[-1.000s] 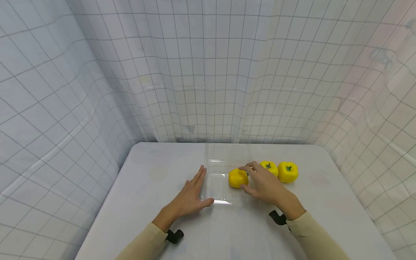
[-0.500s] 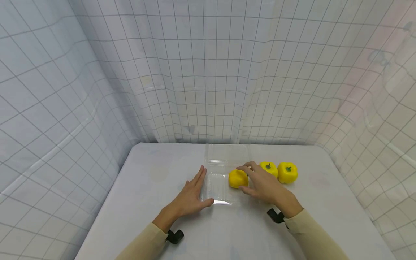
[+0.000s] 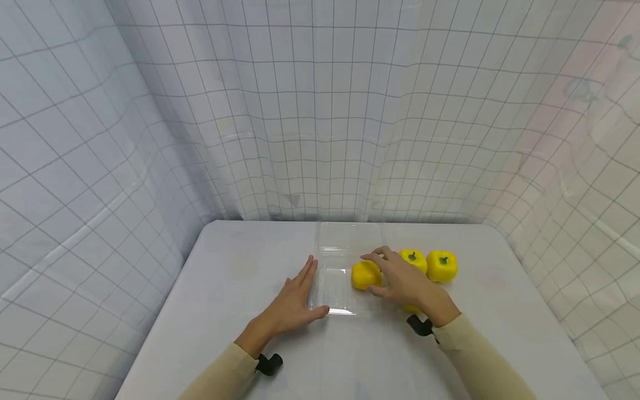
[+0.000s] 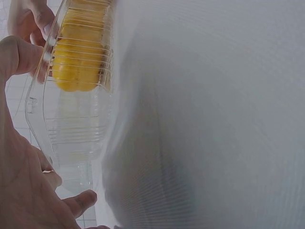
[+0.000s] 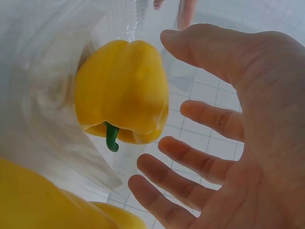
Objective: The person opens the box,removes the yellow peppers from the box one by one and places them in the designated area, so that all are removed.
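Note:
A yellow bell pepper (image 3: 366, 275) lies on its side in the right part of a clear plastic clamshell box (image 3: 327, 289), its green stem (image 5: 112, 136) showing in the right wrist view. My right hand (image 3: 402, 278) hovers over the pepper's right side. Its thumb and fingers are spread, with a gap to the pepper in the right wrist view. At the box's left side my left hand (image 3: 292, 303) lies with straight fingers along the wall and the thumb at the front corner. The box's lid (image 3: 350, 236) is folded back behind it.
Right of the box, one yellow pepper (image 3: 414, 259) is partly covered by my right hand, and another pepper (image 3: 442, 266) stands beside it. Some yellow (image 3: 412, 308) peeks out below my right wrist. Gridded white curtains (image 3: 320, 139) surround the white table (image 3: 250, 255).
My right hand has shifted slightly left and over the pepper in the box. A bit of yellow now shows below the right wrist. The left hand has stayed put.

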`<state>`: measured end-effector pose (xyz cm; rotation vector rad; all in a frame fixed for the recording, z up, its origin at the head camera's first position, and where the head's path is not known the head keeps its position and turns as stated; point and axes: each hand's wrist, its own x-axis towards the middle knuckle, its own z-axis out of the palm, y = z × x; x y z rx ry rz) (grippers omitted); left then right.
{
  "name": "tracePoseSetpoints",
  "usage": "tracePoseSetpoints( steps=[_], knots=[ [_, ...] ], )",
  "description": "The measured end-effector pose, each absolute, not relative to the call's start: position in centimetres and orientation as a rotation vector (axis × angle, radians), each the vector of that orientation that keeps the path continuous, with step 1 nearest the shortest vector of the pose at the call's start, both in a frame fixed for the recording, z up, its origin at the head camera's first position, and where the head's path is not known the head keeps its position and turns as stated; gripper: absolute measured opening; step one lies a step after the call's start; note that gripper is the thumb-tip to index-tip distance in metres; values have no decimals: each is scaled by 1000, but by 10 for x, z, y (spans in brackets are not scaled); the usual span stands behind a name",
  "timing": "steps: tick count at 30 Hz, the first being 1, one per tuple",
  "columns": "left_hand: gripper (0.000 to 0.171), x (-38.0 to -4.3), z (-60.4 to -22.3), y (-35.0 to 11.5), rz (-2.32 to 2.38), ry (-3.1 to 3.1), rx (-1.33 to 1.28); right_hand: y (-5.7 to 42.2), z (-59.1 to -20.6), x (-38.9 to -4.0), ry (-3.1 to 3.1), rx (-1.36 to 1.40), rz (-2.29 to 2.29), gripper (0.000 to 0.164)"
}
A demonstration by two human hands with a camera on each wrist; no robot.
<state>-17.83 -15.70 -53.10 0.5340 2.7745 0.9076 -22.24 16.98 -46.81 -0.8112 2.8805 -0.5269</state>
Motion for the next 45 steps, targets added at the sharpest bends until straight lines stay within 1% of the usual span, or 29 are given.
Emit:
tracePoseSetpoints(
  steps=[11, 21, 39, 45],
  knots=[
    [116, -178, -532, -157, 895, 2778, 539, 166, -465, -235, 2808, -781, -532, 78],
    [116, -179, -534, -156, 914, 2773, 532, 162, -467, -239, 2704, -764, -629, 78],
    [116, -179, -535, -157, 909, 2789, 545, 155, -476, -236, 2665, -794, -592, 67],
    [116, -179, -533, -156, 899, 2788, 538, 156, -477, -234, 2661, -785, -608, 67]
  ],
)
